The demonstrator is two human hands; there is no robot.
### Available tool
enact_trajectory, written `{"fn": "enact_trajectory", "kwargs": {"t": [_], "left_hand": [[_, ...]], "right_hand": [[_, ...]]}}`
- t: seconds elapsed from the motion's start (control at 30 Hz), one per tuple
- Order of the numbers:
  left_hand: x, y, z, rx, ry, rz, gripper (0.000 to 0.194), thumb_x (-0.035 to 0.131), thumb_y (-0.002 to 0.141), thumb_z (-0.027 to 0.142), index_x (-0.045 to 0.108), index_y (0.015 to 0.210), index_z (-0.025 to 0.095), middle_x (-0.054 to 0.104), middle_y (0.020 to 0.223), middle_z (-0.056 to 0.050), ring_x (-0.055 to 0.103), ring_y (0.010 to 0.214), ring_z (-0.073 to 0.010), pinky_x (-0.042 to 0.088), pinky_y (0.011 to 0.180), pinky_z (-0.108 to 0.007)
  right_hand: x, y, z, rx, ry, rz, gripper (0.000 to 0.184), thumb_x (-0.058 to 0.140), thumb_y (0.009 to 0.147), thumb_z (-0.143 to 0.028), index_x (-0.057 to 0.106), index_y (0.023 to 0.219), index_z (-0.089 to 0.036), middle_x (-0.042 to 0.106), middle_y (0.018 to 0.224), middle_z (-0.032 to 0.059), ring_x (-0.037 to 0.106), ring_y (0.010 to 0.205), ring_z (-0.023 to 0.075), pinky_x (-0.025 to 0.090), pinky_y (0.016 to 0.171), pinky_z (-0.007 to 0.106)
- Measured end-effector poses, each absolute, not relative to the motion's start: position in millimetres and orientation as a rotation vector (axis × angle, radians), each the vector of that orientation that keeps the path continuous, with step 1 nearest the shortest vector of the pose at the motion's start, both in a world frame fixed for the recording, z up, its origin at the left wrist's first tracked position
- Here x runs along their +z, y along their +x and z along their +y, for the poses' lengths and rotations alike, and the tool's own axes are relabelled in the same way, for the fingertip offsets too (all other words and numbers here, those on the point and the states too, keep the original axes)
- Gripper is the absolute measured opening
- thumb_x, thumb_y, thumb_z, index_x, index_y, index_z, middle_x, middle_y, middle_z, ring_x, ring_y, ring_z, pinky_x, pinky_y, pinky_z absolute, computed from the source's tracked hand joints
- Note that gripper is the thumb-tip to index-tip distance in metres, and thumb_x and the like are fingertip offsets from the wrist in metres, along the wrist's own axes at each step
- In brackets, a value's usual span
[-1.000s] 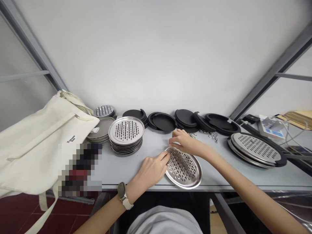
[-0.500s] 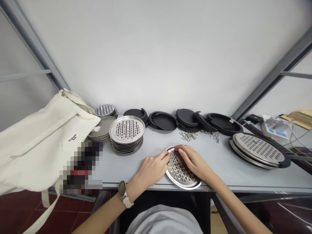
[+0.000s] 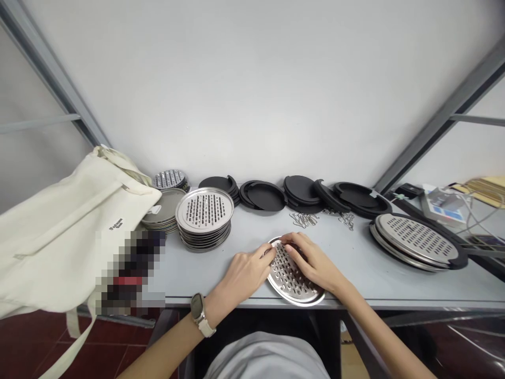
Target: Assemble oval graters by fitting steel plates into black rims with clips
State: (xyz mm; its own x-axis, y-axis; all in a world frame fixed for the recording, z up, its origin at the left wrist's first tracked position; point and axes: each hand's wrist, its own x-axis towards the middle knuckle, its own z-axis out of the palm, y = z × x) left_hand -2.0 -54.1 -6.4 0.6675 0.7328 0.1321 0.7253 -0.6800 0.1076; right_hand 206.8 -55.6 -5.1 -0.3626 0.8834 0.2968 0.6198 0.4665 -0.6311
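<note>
A round metal grater plate [image 3: 294,281] with rows of raised holes lies at the front edge of the table, its near rim slightly over the edge. My left hand [image 3: 248,269], with a watch on the wrist, grips its far left rim with bent fingers. My right hand [image 3: 310,258] lies over its right side, fingertips curled at the far rim close to the left fingers. Both hands are closed on the plate; the fingertips are partly hidden. To the left stands a stack of similar grater plates [image 3: 205,210].
Black round plastic holders [image 3: 266,196] line the wall, with small metal hooks [image 3: 303,219] before them. More graters [image 3: 416,239] are stacked at right, near a box with cables [image 3: 444,205]. Smooth metal discs [image 3: 168,202] and a cream bag [image 3: 74,231] are at left.
Both hands stay on the grater plate in nearly the same place. The right fingers have shifted very slightly, and the whole view has moved a little.
</note>
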Motion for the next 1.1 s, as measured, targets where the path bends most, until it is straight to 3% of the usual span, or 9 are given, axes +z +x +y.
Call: {"fn": "enact_trajectory", "kwargs": {"t": [0.57,1.1], "left_hand": [[-6.4,-1.7,-55.5,0.270,2.807,1.235,0.045,0.037,0.094,0.020,0.034,0.139,0.028,0.049,0.129,-0.005,0.063,0.084,-0.0141,0.051,0.067,-0.024],[-6.1,-1.1,-55.6,0.258,2.818,1.240,0.044,0.035,0.095,0.021,0.033,0.138,0.026,0.048,0.127,-0.005,0.061,0.077,-0.0130,0.052,0.066,-0.025]], "right_hand": [[-2.9,205.2,-60.3,0.510,-1.272,-2.103,0.016,0.040,0.098,-0.031,0.053,0.104,-0.023,0.059,0.097,0.0062,0.056,0.093,0.0220,0.045,0.085,0.036],[-5.7,207.3,-60.3,0.552,-1.268,-2.090,0.022,0.039,0.098,-0.032,0.054,0.111,-0.024,0.062,0.106,0.0074,0.057,0.101,0.0227,0.045,0.092,0.039]]}}
